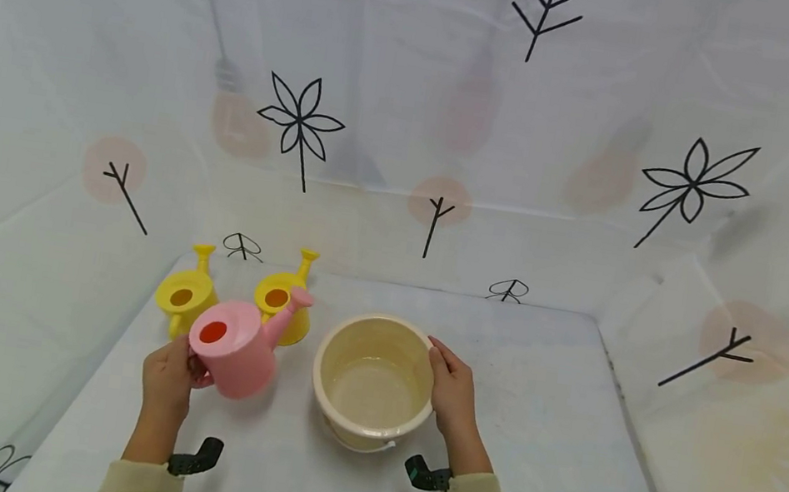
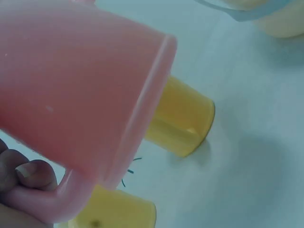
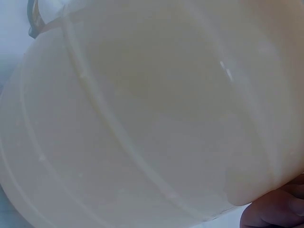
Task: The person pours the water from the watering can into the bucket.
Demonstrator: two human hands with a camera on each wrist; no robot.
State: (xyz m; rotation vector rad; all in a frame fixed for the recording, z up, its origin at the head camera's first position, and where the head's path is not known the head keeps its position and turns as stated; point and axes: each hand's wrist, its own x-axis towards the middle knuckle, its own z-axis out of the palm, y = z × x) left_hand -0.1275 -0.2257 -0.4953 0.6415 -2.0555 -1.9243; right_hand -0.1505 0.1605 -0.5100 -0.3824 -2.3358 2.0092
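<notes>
By its handle, my left hand (image 1: 167, 382) holds a pink watering can (image 1: 239, 354), raised over the table with its spout pointing right. In the left wrist view the fingers (image 2: 33, 175) curl round the handle of the pink can (image 2: 85, 85). My right hand (image 1: 453, 389) grips the right rim of a cream bucket (image 1: 382, 333). The ribbed outer wall of the bucket (image 3: 142, 104) fills the right wrist view, with part of the fingers (image 3: 273, 209) at the lower right corner. Whether the bucket holds clear liquid, I cannot tell.
Two yellow watering cans (image 1: 190, 289), (image 1: 298, 321) stand behind the pink one at the back left of the white table (image 1: 527, 433). A cloth backdrop (image 1: 407, 46) with plant drawings hangs round the table's back and sides.
</notes>
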